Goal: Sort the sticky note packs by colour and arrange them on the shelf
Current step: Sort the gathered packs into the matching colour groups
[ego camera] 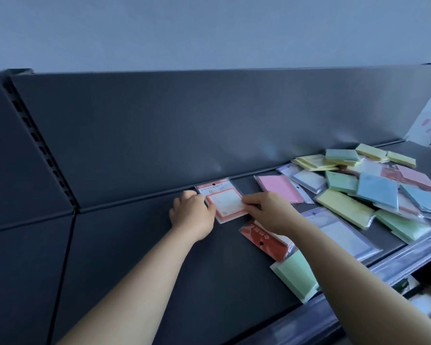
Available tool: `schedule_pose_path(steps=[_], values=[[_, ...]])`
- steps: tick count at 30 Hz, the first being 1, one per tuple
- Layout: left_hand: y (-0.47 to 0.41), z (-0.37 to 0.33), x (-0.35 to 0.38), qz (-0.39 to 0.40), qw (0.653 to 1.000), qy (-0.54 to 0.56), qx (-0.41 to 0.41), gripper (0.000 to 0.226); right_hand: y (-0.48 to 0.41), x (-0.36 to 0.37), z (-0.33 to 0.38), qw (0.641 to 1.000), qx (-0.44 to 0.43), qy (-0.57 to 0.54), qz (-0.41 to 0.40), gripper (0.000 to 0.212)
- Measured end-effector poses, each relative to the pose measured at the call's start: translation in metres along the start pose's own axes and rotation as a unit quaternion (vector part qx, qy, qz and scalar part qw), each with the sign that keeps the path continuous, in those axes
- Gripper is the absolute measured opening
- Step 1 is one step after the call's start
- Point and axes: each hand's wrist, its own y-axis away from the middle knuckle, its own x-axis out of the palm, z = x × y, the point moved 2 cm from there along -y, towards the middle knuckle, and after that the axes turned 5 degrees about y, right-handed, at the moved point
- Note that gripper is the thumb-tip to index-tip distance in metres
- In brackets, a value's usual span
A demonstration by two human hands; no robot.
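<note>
On the dark grey shelf (pixel 139 245), an orange-bordered pack (pixel 225 200) of sticky notes lies flat near the back panel (pixel 184 125), its header end toward the panel. Both hands are on it. The left hand (pixel 192 214) has its fingers curled at the pack's left edge with the thumb against the near corner; it appears to grip the edge, though the fingertips are hidden. The right hand (pixel 269 212) pinches the pack's right edge between thumb and fingers.

Just right of this pack lies a pink pack (pixel 279 188), apart from it. Under the right wrist lies a red pack (pixel 263 241), and nearer the shelf's front edge a pale green pack (pixel 296 275). Farther right, a loose pile (pixel 376 188) of yellow, green, blue, red and white packs overlaps in no colour order.
</note>
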Motion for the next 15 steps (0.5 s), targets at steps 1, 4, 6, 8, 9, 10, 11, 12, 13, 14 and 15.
schedule_pose_path(steps=[1,4,6,8,9,10,11,12,13,14,15], values=[[0.001,-0.002,0.003,-0.007,1.0,0.012,-0.014,0.037,0.001,0.0,0.001,1.0,-0.016,-0.017,0.006,0.021],[0.002,-0.009,0.011,-0.04,0.994,0.096,-0.033,0.028,0.004,-0.001,0.004,0.996,-0.059,-0.057,0.033,0.027],[0.006,-0.016,0.012,-0.05,0.982,0.179,-0.038,0.039,0.003,-0.003,0.004,0.994,-0.074,-0.058,0.062,0.037],[0.011,-0.02,0.008,-0.057,0.971,0.22,-0.075,0.059,0.0,-0.01,0.0,0.992,-0.081,-0.05,0.076,0.041],[0.012,-0.021,0.005,-0.068,0.969,0.216,-0.095,0.064,-0.001,-0.015,-0.004,0.993,-0.076,-0.058,0.069,0.039],[0.012,-0.021,0.003,-0.077,0.972,0.19,-0.115,0.066,-0.003,-0.022,-0.01,0.994,-0.063,-0.071,0.052,0.036],[0.012,-0.02,0.002,-0.082,0.976,0.147,-0.136,0.071,-0.004,-0.029,-0.018,0.995,-0.05,-0.078,0.031,0.032],[0.012,-0.021,0.003,-0.078,0.98,0.096,-0.154,0.079,-0.005,-0.036,-0.026,0.996,-0.04,-0.077,0.014,0.027],[0.012,-0.022,0.006,-0.072,0.982,0.05,-0.167,0.088,-0.004,-0.041,-0.034,0.997,-0.034,-0.063,0.004,0.019],[0.013,-0.025,0.009,-0.066,0.982,0.017,-0.175,0.096,-0.003,-0.045,-0.043,0.999,-0.031,-0.039,0.003,0.009],[0.013,-0.028,0.012,-0.065,0.982,-0.006,-0.18,0.102,-0.001,-0.048,-0.049,1.0,-0.025,-0.013,0.012,0.005]])
